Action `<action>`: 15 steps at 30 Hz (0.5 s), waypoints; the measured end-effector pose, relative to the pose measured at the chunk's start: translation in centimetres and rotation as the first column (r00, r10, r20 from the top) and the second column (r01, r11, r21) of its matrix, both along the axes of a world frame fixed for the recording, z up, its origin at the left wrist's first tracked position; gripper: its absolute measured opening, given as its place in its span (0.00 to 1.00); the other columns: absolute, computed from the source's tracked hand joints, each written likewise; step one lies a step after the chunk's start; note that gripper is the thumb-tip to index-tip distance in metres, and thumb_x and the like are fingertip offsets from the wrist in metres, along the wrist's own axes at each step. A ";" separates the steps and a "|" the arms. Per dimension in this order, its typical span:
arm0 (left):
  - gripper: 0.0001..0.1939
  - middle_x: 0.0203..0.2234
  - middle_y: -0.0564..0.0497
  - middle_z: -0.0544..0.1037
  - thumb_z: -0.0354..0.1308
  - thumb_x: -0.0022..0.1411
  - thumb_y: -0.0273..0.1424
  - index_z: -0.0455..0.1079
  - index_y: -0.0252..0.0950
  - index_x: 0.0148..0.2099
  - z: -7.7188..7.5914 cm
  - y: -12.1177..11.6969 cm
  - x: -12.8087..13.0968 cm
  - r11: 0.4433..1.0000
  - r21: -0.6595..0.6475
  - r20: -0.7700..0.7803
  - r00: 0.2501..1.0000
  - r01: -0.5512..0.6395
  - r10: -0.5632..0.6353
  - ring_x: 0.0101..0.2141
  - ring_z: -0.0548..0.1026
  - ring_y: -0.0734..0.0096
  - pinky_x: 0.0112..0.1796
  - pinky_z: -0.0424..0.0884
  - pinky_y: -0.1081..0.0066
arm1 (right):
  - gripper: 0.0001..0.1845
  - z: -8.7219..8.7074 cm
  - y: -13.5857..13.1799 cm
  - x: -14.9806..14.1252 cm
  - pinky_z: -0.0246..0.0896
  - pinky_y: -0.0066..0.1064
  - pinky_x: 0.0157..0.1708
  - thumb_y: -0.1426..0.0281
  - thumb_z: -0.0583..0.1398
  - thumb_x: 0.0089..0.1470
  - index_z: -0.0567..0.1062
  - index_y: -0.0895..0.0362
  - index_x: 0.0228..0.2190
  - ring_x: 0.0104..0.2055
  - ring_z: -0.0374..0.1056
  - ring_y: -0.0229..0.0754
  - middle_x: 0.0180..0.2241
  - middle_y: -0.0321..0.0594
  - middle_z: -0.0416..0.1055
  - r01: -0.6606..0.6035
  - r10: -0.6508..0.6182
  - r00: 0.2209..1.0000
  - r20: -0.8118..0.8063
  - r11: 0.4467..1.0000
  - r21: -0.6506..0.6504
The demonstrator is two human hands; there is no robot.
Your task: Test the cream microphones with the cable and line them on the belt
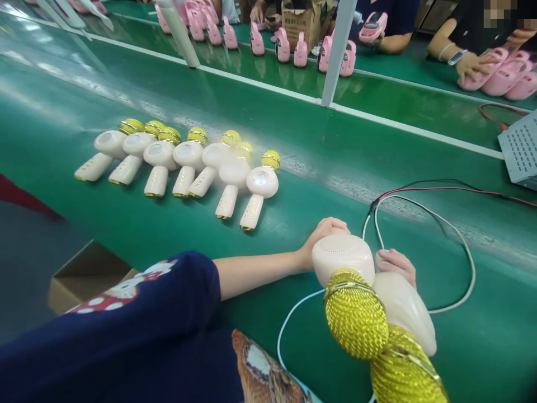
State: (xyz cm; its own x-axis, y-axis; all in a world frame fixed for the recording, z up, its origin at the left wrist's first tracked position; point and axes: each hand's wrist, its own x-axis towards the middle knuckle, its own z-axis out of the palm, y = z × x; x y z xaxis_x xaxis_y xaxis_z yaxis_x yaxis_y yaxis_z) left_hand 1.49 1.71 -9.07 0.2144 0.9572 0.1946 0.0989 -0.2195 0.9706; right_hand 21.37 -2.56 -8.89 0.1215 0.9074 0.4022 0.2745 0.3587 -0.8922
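Observation:
Two cream karaoke microphones with gold mesh heads are close to me at lower right, heads tilted toward me. My left hand [325, 238] is closed behind the body of the left microphone [342, 252], which hides most of its fingers. My right hand [398, 266] curls at the far end of the right microphone [405, 305], its handle mostly hidden. The two gold heads touch or overlap. A white cable [467, 252] loops beside my right hand, and a pale blue cable [289, 319] runs below the left microphone.
Several like microphones [157, 154] lie in a row on the green table [302, 207] to the left. A grey perforated metal box [520, 151] stands at right with red and black wires. Across a white divider, people handle pink rounded devices [283, 45]. A cardboard box [90, 274] is lower left.

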 end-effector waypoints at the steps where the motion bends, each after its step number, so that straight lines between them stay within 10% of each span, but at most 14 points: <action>1: 0.08 0.42 0.49 0.74 0.61 0.54 0.36 0.72 0.38 0.35 0.0 -0.1 0.1 1.000 -0.008 0.011 1.000 -0.012 0.012 0.51 0.66 0.64 0.58 0.54 0.62 | 0.09 0.3 -0.3 -0.3 0.43 0.53 0.61 0.60 0.60 0.56 0.78 0.47 0.29 0.51 0.64 0.51 0.41 0.39 0.73 0.029 -0.030 0.999 0.019 0.999 0.034; 8: 0.03 0.48 0.50 0.71 0.61 0.53 0.32 0.71 0.39 0.30 1.4 -0.7 0.1 0.995 -0.097 0.046 0.998 -0.028 0.032 0.57 0.61 0.64 0.62 0.48 0.62 | 0.09 1.1 -1.3 -2.2 0.48 0.58 0.58 0.71 0.67 0.47 0.74 0.49 0.32 0.56 0.61 0.54 0.48 0.38 0.71 0.135 -0.196 0.962 0.191 0.946 0.294; 15: 0.12 0.44 0.49 0.74 0.68 0.43 0.33 0.74 0.39 0.33 2.2 -0.8 0.3 0.968 -0.193 0.142 0.981 0.160 -0.134 0.53 0.66 0.62 0.60 0.54 0.62 | 0.14 0.8 -0.7 -2.4 0.41 0.59 0.62 0.60 0.70 0.39 0.74 0.49 0.28 0.49 0.65 0.56 0.38 0.39 0.74 0.092 -0.087 0.990 -0.109 0.995 0.038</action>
State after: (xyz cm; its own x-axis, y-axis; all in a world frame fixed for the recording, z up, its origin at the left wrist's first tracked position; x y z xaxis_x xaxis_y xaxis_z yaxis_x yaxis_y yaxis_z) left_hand 1.80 0.94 -6.90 0.3414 0.9393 0.0350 -0.0468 -0.0202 0.9987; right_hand 19.01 -3.27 -8.09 0.2458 0.8732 0.4208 0.2106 0.3756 -0.9025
